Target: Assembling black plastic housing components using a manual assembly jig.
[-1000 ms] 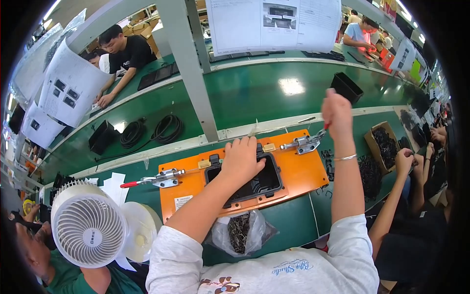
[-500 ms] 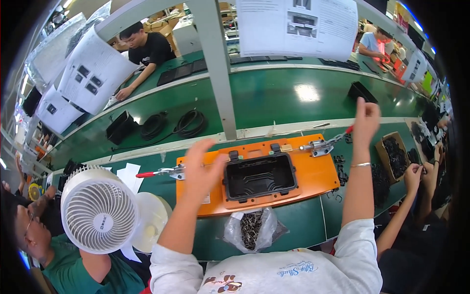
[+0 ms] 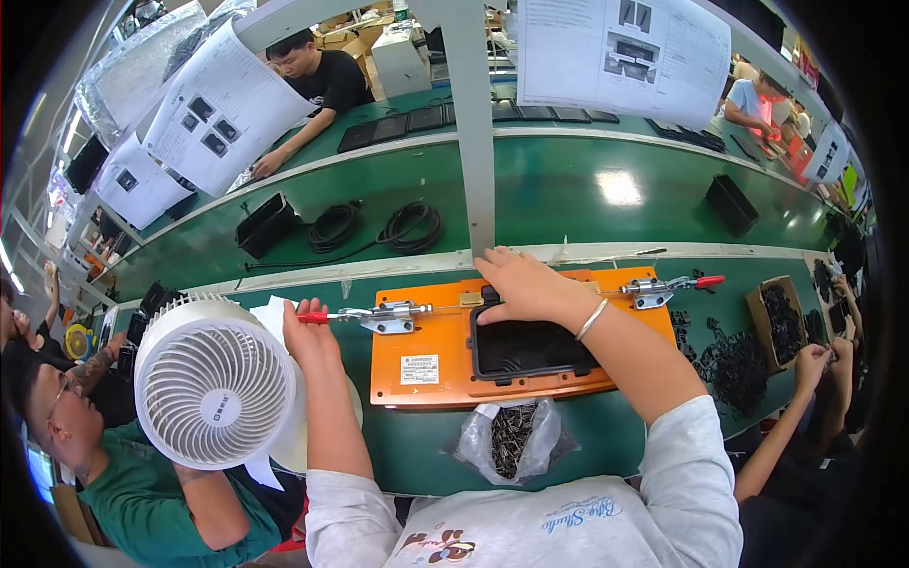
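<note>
Bench [image 3: 407, 464] carries an orange fixture [image 3: 393, 355]; left hand [image 3: 309, 333] grips its left red handle [image 3: 316, 319]; right hand [image 3: 528, 288], spread wide, seemingly steadies a black tray [image 3: 530, 352].

Blue script [image 3: 582, 511] crosses the near pale shirt [image 3: 511, 541], a dark mark [image 3: 221, 408] the hub of the left fan [image 3: 175, 374] — the label [image 3: 419, 370] on the orange plate [image 3: 431, 341] and far right sheet [image 3: 568, 66] I can't read.

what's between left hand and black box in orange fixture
In the head view, a clamp's metal body, mounted on the orange fixture, lies between the left hand and the black box.
</note>
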Demonstrator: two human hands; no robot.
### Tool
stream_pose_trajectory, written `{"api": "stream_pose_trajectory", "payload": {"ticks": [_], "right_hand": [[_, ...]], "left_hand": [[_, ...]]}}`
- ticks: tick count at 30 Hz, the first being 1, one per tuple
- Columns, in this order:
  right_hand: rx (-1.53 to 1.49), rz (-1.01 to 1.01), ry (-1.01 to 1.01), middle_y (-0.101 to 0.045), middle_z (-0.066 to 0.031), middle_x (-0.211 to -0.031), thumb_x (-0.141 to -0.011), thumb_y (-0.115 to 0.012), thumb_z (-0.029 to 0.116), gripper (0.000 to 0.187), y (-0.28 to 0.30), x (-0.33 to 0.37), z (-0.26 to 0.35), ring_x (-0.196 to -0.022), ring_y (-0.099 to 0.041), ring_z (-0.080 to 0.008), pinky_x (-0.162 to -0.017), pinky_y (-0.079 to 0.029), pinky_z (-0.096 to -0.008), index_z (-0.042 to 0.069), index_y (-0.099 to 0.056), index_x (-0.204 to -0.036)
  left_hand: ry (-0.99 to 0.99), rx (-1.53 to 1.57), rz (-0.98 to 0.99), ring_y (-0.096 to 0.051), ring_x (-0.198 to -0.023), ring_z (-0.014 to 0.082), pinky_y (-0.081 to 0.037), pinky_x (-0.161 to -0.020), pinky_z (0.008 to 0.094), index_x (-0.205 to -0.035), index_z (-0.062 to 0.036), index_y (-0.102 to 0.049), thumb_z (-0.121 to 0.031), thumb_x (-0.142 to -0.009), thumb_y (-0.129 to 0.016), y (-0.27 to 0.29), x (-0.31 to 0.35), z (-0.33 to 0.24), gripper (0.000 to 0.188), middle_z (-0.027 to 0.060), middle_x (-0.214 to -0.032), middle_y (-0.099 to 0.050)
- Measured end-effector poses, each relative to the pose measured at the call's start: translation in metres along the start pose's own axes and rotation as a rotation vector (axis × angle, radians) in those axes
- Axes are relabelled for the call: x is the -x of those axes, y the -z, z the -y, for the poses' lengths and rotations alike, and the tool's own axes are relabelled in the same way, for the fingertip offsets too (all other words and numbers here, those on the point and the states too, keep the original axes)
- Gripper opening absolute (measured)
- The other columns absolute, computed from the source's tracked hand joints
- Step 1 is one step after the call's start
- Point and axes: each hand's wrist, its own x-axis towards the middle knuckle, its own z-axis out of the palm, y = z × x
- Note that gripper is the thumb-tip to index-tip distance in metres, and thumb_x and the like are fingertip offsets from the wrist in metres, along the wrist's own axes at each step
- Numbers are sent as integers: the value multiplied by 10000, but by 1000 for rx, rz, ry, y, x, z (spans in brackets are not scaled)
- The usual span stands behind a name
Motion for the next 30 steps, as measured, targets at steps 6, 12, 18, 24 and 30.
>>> {"api": "stream_pose_trajectory", "payload": {"ticks": [6, 12, 18, 24, 30], "right_hand": [[-116, -118, -31, -548, -172, -1178, -694, -782, 324, 580, 3, 10, 12, -1164, -478, -326, -977, -387, -424, 6, -589, -1139], [-381, -232, -56, -606, -132, -892, -680, -785, 154, 240, -6, 0, -6, -880, -589, -279, -789, -477, -362, 12, -662, -829], [-533, -73, -193, -641, -149, -776, -681, -775, 144, 195, -2, -12, -14, -752, -627, -308, -693, -503, -371, 11, -648, -748], [-475, -18, -278, -648, -156, -749, -655, -791, 164, 218, 7, -15, -7, -754, -638, -300, -694, -506, -365, 10, -648, -716], [-499, -61, -290, -647, -152, -727, -649, -791, 160, 208, 0, -12, -6, -732, -638, -300, -689, -506, -368, 15, -654, -707]], "left_hand": [[-307, -115, 351, -501, -585, 133, -439, -558, 266, -862, -61, -482, -289, -968, -519, -55, 40, -31, 254, 39, -654, -498], [-347, -117, 513, -404, -476, 106, -360, -475, 241, -713, -90, -412, -278, -992, -472, -64, 43, -29, 342, 25, -556, -438], [-371, -174, 457, -364, -452, 100, -344, -456, 245, -701, -94, -399, -272, -996, -461, -68, 45, -28, 350, 17, -533, -404], [-370, -175, 512, -351, -442, 93, -338, -450, 235, -705, -88, -418, -247, -986, -478, -69, 49, -31, 328, 12, -533, -392], [-1006, -1275, 903, -561, -510, 249, -438, -505, 333, -680, -69, -519, -168, -852, -619, -80, 105, 33, 222, 98, -595, -575]]}}
